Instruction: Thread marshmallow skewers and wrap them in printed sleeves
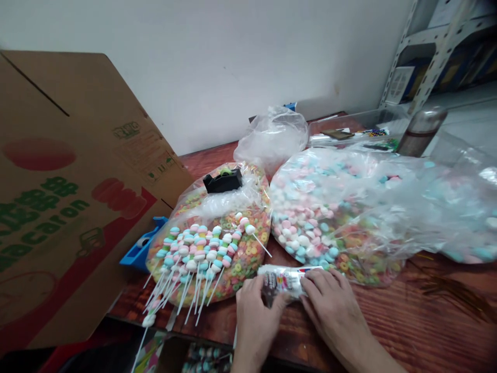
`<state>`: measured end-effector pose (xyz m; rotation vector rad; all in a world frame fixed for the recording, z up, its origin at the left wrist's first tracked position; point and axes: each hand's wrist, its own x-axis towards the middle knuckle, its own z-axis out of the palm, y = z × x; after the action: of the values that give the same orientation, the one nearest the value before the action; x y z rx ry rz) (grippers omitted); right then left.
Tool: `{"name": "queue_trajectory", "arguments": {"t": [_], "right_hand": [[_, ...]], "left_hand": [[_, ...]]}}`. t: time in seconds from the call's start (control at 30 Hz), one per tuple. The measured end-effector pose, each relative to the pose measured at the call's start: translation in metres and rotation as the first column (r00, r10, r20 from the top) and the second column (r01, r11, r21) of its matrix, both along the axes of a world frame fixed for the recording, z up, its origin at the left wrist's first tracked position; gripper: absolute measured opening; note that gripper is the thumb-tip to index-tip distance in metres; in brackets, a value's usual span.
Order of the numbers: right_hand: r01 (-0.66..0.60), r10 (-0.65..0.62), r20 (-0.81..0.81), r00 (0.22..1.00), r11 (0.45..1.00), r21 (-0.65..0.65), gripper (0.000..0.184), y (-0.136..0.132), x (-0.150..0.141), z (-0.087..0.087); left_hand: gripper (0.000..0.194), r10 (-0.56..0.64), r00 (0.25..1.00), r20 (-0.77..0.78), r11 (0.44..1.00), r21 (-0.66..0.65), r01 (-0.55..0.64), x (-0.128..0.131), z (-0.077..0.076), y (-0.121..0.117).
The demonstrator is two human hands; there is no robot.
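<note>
Near side of the wooden table (pixel 407 317): printed packet (pixel 285 281) sits between the hands, grasped at both ends, apparently to keep it straight and steady. Left hand (pixel 258 305): fingers over the left end, thumb angled in along the near edge. Right hand (pixel 332 298): knuckles bent, fingers draped over the right end, wrist slanting in from lower right. Firmness of grip: can't tell.

Beyond, left: marshmallow skewers (pixel 200 249) heaped on a bag of coloured rings (pixel 254 254), bare ends nearward, probably for easy handling. Rightward, bag of marshmallows (pixel 297 230).

Farther: black tape dispenser (pixel 225 181) atop the ring bag, perhaps for reach; tumbler (pixel 421 132); metal rack (pixel 440 49).
</note>
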<state>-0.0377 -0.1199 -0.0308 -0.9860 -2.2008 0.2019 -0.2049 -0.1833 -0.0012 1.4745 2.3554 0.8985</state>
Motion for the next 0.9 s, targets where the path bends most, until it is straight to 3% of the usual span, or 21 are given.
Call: {"name": "queue_trajectory", "arguments": {"t": [0.13, 0.27, 0.43, 0.57, 0.67, 0.77, 0.83, 0.9], "right_hand": [[0.019, -0.019, 0.019, 1.000, 1.000, 0.000, 0.023, -0.001, -0.001, -0.004], [0.030, -0.032, 0.065, 0.997, 0.999, 0.030, 0.020, -0.004, -0.002, -0.012], [0.035, -0.038, 0.064, 0.997, 0.998, 0.049, 0.017, -0.007, -0.005, -0.018], [0.057, -0.059, 0.021, 0.998, 0.996, 0.067, 0.018, -0.007, -0.007, -0.016], [0.035, -0.035, 0.005, 0.999, 0.999, 0.020, 0.017, -0.005, -0.002, -0.012], [-0.024, 0.015, -0.113, 0.993, 0.997, -0.079, 0.022, -0.004, 0.007, -0.005], [-0.058, 0.009, -0.246, 0.969, 0.979, -0.194, 0.038, -0.003, 0.010, 0.001], [-0.115, -0.051, -0.400, 0.915, 0.918, -0.379, 0.059, -0.002, 0.011, 0.007]], "left_hand": [[0.013, -0.002, 0.979, -0.202, 0.995, 0.098, 0.022, 0.009, -0.003, 0.002], [0.019, 0.036, 0.965, -0.259, 0.987, 0.160, 0.006, 0.006, -0.010, 0.003], [0.025, 0.105, 0.987, -0.125, 0.979, 0.189, -0.080, -0.007, -0.018, -0.001], [0.029, 0.242, 0.950, 0.198, 0.937, 0.207, -0.282, -0.016, -0.015, -0.005], [0.033, 0.300, 0.762, 0.574, 0.839, 0.222, -0.497, -0.019, -0.003, -0.002], [0.034, 0.108, 0.471, 0.876, 0.747, 0.241, -0.619, -0.016, 0.014, 0.006], [0.035, 0.031, 0.347, 0.937, 0.750, 0.208, -0.628, -0.010, 0.023, 0.011], [0.036, 0.000, 0.269, 0.963, 0.780, 0.168, -0.603, -0.002, 0.029, 0.015]]}}
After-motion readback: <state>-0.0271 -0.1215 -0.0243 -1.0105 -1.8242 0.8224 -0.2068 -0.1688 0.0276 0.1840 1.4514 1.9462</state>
